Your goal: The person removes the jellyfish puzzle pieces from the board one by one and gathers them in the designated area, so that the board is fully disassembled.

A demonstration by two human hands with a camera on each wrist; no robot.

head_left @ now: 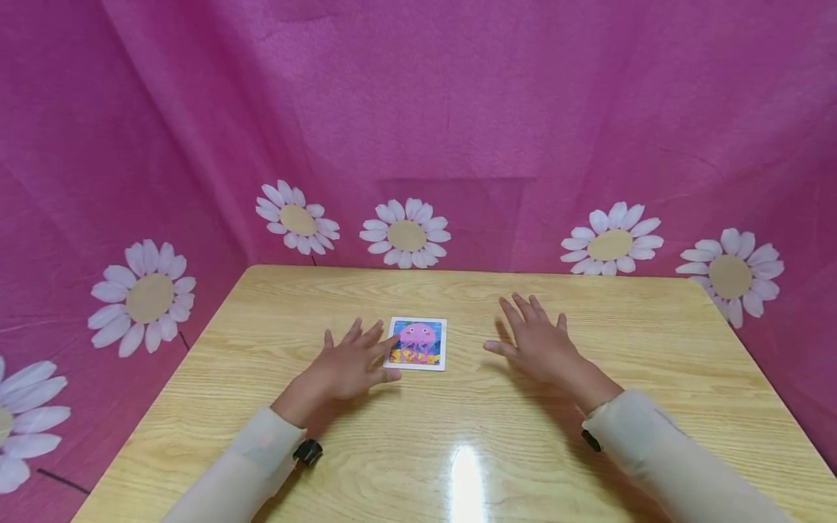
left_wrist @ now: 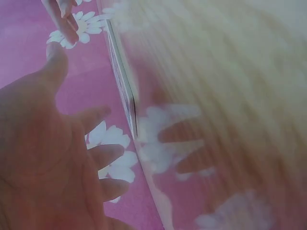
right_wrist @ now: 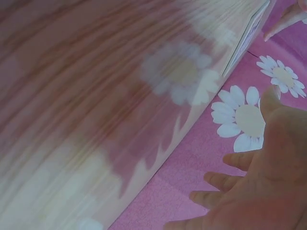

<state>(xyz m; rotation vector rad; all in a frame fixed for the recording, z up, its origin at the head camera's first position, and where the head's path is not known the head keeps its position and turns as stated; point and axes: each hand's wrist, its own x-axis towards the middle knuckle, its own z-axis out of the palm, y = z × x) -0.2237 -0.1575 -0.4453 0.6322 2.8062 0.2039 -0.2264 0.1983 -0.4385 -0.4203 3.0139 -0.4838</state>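
Observation:
On the table lies a square picture puzzle [head_left: 418,347] with a white frame and a pink jellyfish over blue and yellow. Edge-on, the same puzzle [left_wrist: 123,84] shows as a thin slab in the left wrist view. My left hand [head_left: 356,365] hovers at its left side with spread fingers, one fingertip overlapping the frame's left edge in the head view. Farther off, to the right of the puzzle, my right hand [head_left: 539,343] is held above the wood, fingers apart and holding nothing. Both palms face the tabletop.
The wooden table [head_left: 588,450] has a glossy surface with a bright light reflection near the front. A pink cloth [head_left: 418,94] with white daisies hangs behind and along both sides. Each sleeve has a dark device [head_left: 308,452] near the cuff.

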